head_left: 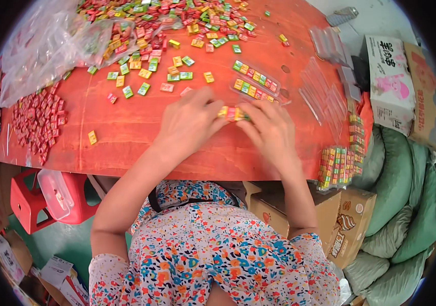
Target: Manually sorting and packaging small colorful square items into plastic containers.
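Over the near middle of the red table, a short row of small wrapped candies [230,113] in yellow, red and green spans the gap between my hands. My left hand [187,120] grips its left end with thumb and fingers. The right end is pinched in my right hand [272,130]; the fingers cover part of the row. Just beyond my right hand lies a clear plastic tray [277,92] with two rows of the same mixed-colour candies. Loose candies [172,77] in green, yellow and red are scattered beyond my left hand.
A large heap of candies [197,20] covers the far side, beside crumpled plastic bags [44,46]. Red candies [39,122] are piled at the left. Empty clear trays [322,97] lie at the right, near stacked filled packs [334,166]. Red stools [77,196] and cartons [353,224] stand below.
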{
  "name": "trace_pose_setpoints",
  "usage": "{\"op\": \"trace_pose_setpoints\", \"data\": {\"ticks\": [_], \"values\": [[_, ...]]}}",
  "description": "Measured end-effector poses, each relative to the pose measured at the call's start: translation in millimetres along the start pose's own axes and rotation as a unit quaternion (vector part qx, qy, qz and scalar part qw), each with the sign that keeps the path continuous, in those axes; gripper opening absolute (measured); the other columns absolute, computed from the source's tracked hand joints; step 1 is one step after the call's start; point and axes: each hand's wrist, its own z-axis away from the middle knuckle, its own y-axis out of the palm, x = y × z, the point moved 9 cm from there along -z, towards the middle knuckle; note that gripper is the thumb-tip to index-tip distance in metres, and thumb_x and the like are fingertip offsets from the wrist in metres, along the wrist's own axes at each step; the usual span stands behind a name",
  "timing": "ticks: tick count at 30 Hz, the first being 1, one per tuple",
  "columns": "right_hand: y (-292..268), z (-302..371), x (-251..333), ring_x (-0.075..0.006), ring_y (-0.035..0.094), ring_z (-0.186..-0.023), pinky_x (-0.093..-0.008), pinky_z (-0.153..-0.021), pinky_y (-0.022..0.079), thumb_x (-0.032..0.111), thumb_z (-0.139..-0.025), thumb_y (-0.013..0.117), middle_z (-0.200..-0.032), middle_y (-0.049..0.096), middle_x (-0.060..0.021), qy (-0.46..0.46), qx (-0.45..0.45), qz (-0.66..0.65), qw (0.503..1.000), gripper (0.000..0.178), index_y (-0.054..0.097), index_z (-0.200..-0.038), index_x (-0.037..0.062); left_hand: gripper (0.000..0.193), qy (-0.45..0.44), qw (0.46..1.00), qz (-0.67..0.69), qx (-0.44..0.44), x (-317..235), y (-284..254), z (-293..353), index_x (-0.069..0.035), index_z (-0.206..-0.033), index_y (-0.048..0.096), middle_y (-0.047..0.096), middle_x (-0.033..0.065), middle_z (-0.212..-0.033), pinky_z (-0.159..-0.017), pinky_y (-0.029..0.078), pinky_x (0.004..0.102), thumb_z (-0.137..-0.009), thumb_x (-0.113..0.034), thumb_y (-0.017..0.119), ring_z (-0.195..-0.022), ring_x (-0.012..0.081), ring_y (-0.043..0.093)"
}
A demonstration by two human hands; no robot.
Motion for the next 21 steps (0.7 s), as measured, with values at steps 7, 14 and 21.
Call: {"op": "trace_pose_setpoints", "data": {"ticks": [7,14,21], "values": [[-4,42,-71,-0.0256,0.062,-0.089,-0.0403,-0.074,0.049,0.022,-0.081,0.077,-0.1,0.064,-0.0056,0.107,0.012,0.022,0.994,0.032,0.071,-0.11,0.0103,0.025,0.09,0.991,0.036,0.094,-30,79,-48,-0.008,-0.097,0.07,0.061,0.0069,-0.093,-0.066,0.055,0.0409,-0.079,-0.025,0.077,-0.088,0.0265,0.065],[-2,50,-84,-0.0257,0.064,-0.091,-0.0399,-0.075,0.051,0.024,-0.081,0.078,-0.103,0.065,-0.0058,0.126,0.013,0.001,0.992,0.035,0.07,-0.112,0.0087,0.04,0.097,0.989,0.073,0.081,-23,81,-42,-0.007,-0.112,0.069,0.063,0.0074,-0.103,-0.073,0.056,0.0413,-0.079,-0.028,0.078,-0.093,0.0289,0.064],[-4,66,-82,-0.0291,0.061,-0.11,-0.0432,-0.091,0.049,0.028,-0.082,0.076,-0.124,0.062,-0.0115,0.109,0.003,0.012,0.994,0.05,0.064,-0.125,0.0042,0.079,0.165,0.981,-0.03,0.095,-29,75,-23,-0.003,-0.14,0.05,0.048,0.0149,-0.146,-0.112,0.04,0.0455,-0.079,-0.048,0.073,-0.136,0.0342,0.045]]}}
